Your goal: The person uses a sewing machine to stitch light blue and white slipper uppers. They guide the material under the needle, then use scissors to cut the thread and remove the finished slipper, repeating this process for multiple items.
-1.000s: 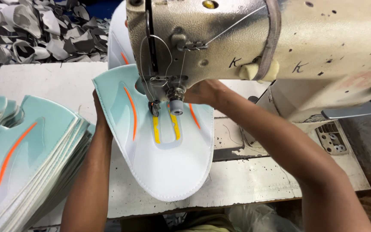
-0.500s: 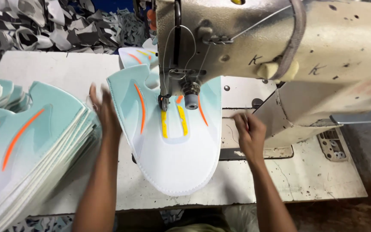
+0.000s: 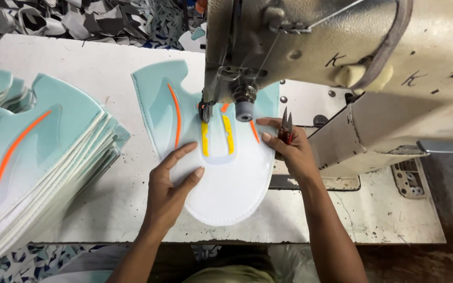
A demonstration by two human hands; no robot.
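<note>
A pale mint and white shoe upper piece (image 3: 221, 178) with orange stripes and two yellow bars lies flat under the presser foot (image 3: 243, 110) of a sewing machine (image 3: 373, 68). My left hand (image 3: 171, 183) rests fingers-spread on the piece's lower left part. My right hand (image 3: 289, 149) touches the piece's right edge with its fingertips and holds small thread snips (image 3: 286, 126), blades pointing up.
A tall stack of matching mint pieces (image 3: 32, 157) fills the left side of the white table (image 3: 79, 68). A heap of grey patterned fabric parts (image 3: 69, 18) lies beyond the table's far edge. The machine body overhangs the right half.
My left hand moved from the piece's upper left edge onto its lower left. My right hand shifted up to the piece's right edge, now with snips visible in it. The view has come closer.
</note>
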